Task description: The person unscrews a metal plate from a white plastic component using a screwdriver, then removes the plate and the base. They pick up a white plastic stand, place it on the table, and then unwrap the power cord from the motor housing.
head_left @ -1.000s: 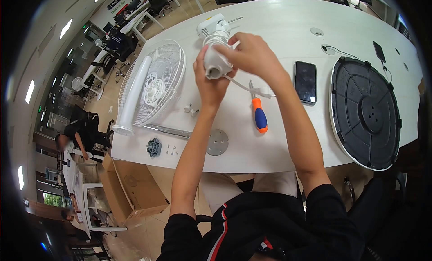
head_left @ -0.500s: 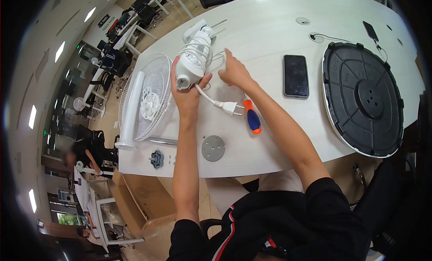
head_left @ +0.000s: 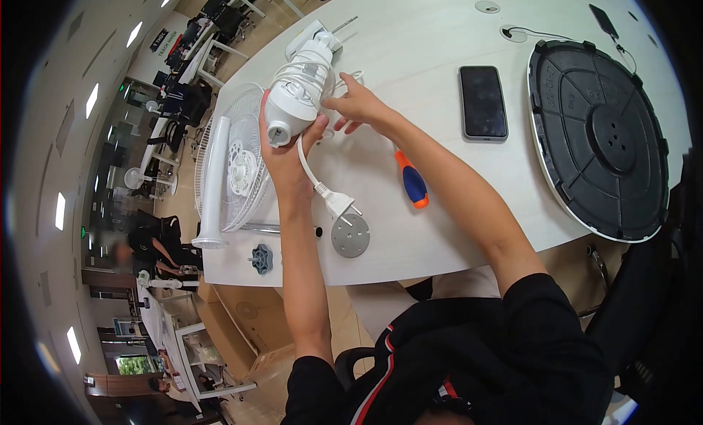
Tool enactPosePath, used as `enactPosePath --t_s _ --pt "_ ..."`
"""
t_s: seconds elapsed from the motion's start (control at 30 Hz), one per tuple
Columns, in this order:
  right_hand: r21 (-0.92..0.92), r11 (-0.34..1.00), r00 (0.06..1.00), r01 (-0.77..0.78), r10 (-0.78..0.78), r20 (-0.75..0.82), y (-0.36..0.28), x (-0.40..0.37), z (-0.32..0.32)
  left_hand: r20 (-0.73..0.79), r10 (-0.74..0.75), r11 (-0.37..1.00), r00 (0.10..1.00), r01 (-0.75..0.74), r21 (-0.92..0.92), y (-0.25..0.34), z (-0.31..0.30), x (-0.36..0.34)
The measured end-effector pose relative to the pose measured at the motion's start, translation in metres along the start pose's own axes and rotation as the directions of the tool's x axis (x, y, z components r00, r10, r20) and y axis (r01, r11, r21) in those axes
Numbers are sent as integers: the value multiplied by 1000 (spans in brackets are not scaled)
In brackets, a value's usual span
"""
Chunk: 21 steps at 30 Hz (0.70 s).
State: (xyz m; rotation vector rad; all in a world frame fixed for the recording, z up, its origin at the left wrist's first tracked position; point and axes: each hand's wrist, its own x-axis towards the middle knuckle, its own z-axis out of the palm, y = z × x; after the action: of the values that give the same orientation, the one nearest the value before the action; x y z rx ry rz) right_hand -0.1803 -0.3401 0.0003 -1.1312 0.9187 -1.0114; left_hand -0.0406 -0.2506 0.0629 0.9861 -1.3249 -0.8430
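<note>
My left hand (head_left: 287,157) grips a white fan motor housing (head_left: 290,111) from below, its fingers wrapped round the rounded end. Loops of white power cord (head_left: 302,79) are wound about the housing, and a metal shaft sticks out at its far end. The cord's plug (head_left: 339,204) dangles beneath my left hand, over a round grey metal disc (head_left: 350,236). Close against the housing's right side, my right hand (head_left: 364,108) has its fingers bent at a loose loop of the cord. A screwdriver (head_left: 413,182) with an orange and blue handle lies below my right forearm.
At left a white fan grille (head_left: 253,135) lies under a white tube (head_left: 214,183). A grey knob (head_left: 261,259) sits near the table edge. To the right are a phone (head_left: 483,102) and a black-bottomed round base (head_left: 597,143). An open cardboard box (head_left: 249,319) stands on the floor.
My right hand has moved left and slightly down, in against the housing. My left hand and the housing have shifted a little left, and the plug has swung down over the metal disc.
</note>
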Motion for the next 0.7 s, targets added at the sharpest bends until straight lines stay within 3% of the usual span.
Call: enactPosePath --t_s 0.13,0.27,0.47,0.57,0.7 --pt "56 998 991 -23 15 130 8 11 -2 4 -21 999 1000 21 34 5 3 -1" --pt "-134 990 999 37 -39 -13 6 27 -17 -3 -20 1000 1000 20 -1 4 -2 0" --pt "76 995 997 71 -69 -27 -55 -11 -48 22 23 996 999 -21 -84 -2 -5 2" --pt "63 961 960 268 -261 -99 -82 -31 -50 48 -11 997 999 15 -75 3 2 -1" --pt "-53 905 905 421 -423 -37 -108 -53 -40 108 -19 998 994 25 -60 -1 14 -9"
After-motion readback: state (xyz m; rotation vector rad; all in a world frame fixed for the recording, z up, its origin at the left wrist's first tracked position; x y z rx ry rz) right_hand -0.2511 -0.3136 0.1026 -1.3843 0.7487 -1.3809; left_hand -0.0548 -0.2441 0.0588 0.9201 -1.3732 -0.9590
